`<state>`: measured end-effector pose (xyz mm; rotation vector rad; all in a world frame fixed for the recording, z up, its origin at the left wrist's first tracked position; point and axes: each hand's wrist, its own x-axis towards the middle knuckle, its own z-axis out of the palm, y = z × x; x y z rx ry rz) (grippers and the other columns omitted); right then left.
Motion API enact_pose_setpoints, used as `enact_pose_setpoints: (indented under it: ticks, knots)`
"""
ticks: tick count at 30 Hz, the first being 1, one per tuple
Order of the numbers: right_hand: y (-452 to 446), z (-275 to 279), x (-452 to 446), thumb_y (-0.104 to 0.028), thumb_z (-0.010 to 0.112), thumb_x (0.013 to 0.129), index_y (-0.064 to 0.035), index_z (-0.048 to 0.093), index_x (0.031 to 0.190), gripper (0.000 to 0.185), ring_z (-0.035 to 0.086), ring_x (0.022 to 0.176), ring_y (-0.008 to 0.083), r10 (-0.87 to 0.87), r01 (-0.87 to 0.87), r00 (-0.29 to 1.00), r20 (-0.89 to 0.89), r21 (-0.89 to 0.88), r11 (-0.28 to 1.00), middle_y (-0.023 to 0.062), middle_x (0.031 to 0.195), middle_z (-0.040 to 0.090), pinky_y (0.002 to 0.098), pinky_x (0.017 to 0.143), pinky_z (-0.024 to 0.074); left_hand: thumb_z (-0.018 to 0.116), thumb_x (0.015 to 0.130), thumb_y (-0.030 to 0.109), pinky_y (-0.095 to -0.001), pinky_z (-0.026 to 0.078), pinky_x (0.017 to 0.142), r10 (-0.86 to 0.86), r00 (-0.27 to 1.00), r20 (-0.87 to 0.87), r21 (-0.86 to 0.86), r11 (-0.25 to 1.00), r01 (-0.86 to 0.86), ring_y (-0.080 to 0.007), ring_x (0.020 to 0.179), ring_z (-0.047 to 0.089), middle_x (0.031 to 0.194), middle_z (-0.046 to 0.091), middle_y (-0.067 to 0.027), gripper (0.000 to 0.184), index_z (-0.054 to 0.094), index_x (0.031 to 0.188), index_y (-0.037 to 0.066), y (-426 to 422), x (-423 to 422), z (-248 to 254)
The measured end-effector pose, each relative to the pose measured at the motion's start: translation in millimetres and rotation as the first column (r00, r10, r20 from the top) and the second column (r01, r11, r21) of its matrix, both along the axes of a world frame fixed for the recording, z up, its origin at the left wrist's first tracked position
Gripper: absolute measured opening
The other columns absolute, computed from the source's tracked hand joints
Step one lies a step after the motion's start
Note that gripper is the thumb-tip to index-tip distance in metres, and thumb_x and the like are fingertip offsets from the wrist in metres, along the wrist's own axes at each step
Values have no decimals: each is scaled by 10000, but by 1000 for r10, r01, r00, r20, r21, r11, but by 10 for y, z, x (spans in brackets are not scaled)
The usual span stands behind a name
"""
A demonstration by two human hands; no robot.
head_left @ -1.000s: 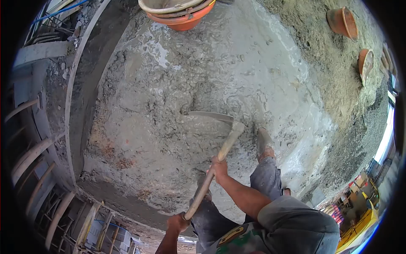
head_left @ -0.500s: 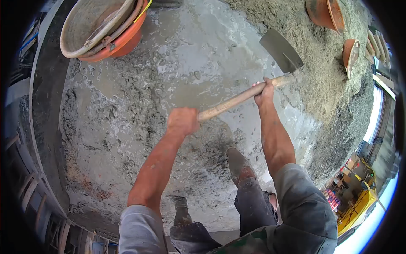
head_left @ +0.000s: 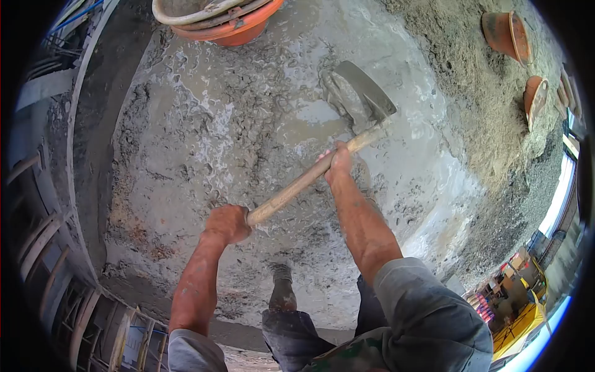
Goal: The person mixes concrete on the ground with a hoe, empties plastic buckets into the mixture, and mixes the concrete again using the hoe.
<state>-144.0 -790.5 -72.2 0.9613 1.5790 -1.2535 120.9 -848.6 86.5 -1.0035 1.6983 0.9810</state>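
Both of my hands grip the wooden handle of a hoe (head_left: 296, 186), which runs up and to the right across the view. My left hand (head_left: 228, 224) is closed round the handle's near end. Farther up, close to the blade, my right hand (head_left: 338, 163) wraps round it. The broad metal blade (head_left: 367, 88) is down in the wet grey mortar (head_left: 273, 105), with a heap of mortar bunched against its left side. My boot (head_left: 282, 291) stands in the mix below my hands.
Stacked orange and grey tubs (head_left: 238, 31) sit at the top edge. An orange bucket (head_left: 501, 36) and another orange bucket (head_left: 534, 102) lie tipped on the sand (head_left: 458, 80) at right. A low curb (head_left: 77, 161) borders the left side. A yellow sheet (head_left: 520, 328) shows at lower right.
The hoe's blade has come down from above the surface into the mortar, moving left. Both hands have moved down and left with the handle. The view has shifted, so the tubs appear higher and farther right.
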Motion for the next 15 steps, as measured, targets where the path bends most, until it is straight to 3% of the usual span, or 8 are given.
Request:
enact_pose_setpoints:
  ticks: [2, 6, 8, 12, 13, 14, 15]
  knots:
    - [91, 154, 627, -216, 609, 833, -26, 471, 1062, 328, 530, 624, 238, 44, -46, 999, 22, 95, 994, 121, 815, 495, 402, 522, 493, 676, 700, 275, -406, 508, 808, 60, 997, 47, -3, 998, -60, -309, 881, 656, 899, 689, -130, 309, 686, 964, 114, 351, 625, 116]
    - [766, 433, 1730, -234, 603, 835, -42, 433, 1125, 386, 523, 584, 247, 254, -264, 964, 82, 136, 955, 109, 802, 496, 411, 507, 509, 703, 713, 336, -395, 507, 812, 175, 960, 218, 178, 960, -215, -289, 906, 656, 939, 694, -116, 368, 684, 1018, 131, 1138, 1467, 747]
    - [1313, 690, 2004, -213, 608, 829, -31, 461, 1078, 341, 524, 588, 238, 356, -386, 918, 178, 182, 905, 108, 805, 496, 400, 512, 519, 717, 705, 389, -381, 507, 805, 285, 933, 220, 231, 914, -334, -287, 893, 659, 935, 697, -100, 413, 678, 1050, 164, 1869, 1841, 980]
    - [2211, 1343, 2018, -148, 618, 787, -8, 537, 912, 204, 547, 576, 254, 524, -548, 827, 205, 86, 832, 115, 703, 515, 433, 513, 525, 733, 695, 482, -382, 507, 802, 526, 794, 305, 379, 698, -608, -291, 912, 663, 939, 700, -115, 478, 681, 1076, 197, 3060, 1903, 1598]
    - [2228, 1478, 1914, -136, 615, 779, -8, 548, 885, 179, 550, 565, 259, 559, -583, 799, 221, 59, 810, 115, 675, 516, 439, 506, 520, 726, 717, 501, -363, 501, 822, 530, 786, 317, 403, 675, -618, -264, 945, 658, 972, 705, -57, 432, 684, 1067, 253, 3382, 1889, 1602]
    - [2176, 1514, 1745, -132, 617, 776, -3, 547, 884, 182, 553, 559, 248, 591, -603, 789, 169, 24, 798, 107, 667, 518, 426, 494, 517, 730, 718, 479, -363, 506, 800, 583, 786, 205, 378, 694, -613, -273, 918, 663, 962, 705, -76, 440, 682, 1076, 226, 3849, 1911, 1462]
    - [2123, 1523, 1532, -128, 619, 773, 3, 547, 883, 185, 557, 553, 238, 618, -621, 777, 120, -10, 783, 99, 659, 521, 413, 481, 514, 724, 724, 461, -368, 507, 791, 606, 756, 246, 406, 644, -648, -284, 907, 664, 949, 703, -93, 438, 678, 1078, 206, 3696, 1702, 1486]
